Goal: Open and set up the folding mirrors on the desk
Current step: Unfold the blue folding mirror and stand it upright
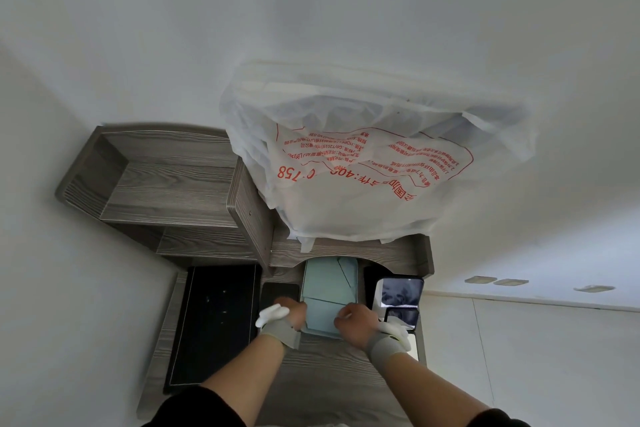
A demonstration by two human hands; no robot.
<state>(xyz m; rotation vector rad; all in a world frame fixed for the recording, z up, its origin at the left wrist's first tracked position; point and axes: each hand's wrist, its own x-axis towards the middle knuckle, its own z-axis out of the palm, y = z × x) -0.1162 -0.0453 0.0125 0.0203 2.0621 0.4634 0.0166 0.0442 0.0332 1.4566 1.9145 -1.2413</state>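
Note:
A pale green folding mirror [329, 291] lies on the grey wood desk [322, 371], its cover panels creased and its far part leaning toward the desk's back. My left hand [289, 310] grips its near left edge, fingers curled round it. On the near right corner my right hand [353, 319] pinches the cover. A black folding mirror [401, 295] stands open to the right, its glass reflecting the room. Both wrists wear grey bands.
A black mat [211, 322] lies on the desk's left side, with a small dark flat case [277, 289] beside the green mirror. A large white plastic bag [363, 170] with red print hangs over the desk's back shelf. Grey wooden shelves [166, 191] stand at the far left.

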